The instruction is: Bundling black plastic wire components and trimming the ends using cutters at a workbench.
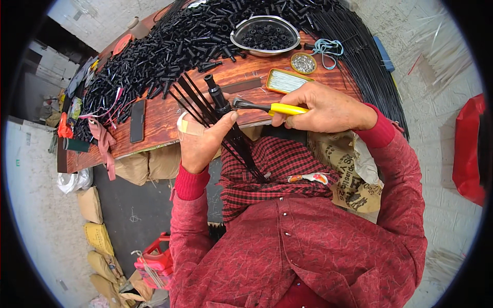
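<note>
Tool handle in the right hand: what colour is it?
The tool handle in the right hand is yellow; the head view shows it best.

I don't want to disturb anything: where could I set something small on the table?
The reddish wooden table shows bare wood between the flat black phone and the left hand, and a narrower patch between the phone and the pink cloth strip. Heaped black plastic tubes and an oval silver bowl crowd the back.
</note>
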The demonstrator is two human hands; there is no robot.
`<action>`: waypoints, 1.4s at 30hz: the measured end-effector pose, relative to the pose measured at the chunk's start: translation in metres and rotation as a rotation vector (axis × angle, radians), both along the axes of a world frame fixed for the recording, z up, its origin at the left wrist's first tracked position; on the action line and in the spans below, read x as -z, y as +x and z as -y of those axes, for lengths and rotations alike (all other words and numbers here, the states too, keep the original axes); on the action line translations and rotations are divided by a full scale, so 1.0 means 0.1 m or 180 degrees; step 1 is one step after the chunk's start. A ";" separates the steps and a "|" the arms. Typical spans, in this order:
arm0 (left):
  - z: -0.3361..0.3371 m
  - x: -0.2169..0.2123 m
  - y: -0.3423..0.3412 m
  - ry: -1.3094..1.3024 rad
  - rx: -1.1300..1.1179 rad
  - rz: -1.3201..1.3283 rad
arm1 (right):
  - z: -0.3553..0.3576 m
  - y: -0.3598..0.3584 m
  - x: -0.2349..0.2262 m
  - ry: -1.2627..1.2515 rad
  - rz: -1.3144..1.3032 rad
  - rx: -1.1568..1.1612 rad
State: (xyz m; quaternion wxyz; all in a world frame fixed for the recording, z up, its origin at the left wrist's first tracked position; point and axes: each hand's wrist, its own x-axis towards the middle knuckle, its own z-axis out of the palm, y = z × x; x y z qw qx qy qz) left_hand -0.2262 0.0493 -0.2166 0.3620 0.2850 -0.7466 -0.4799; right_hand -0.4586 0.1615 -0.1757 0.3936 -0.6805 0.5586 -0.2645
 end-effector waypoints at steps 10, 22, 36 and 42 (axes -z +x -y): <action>0.00 0.00 0.01 0.0045 -0.0118 0.0095 | 0.01 0.06 0.00 -0.0042 -0.0003 0.0131; 0.12 0.09 0.09 0.0345 -0.0088 -0.0062 | 0.02 0.33 0.85 -0.1937 -0.0480 0.0516; 0.21 0.13 0.16 0.0471 0.0228 -0.0267 | 0.11 0.38 1.03 -0.2685 -0.0627 0.0700; 0.19 0.11 0.18 0.0482 0.0108 -0.0238 | 0.01 0.26 0.77 -0.2418 -0.0768 0.0664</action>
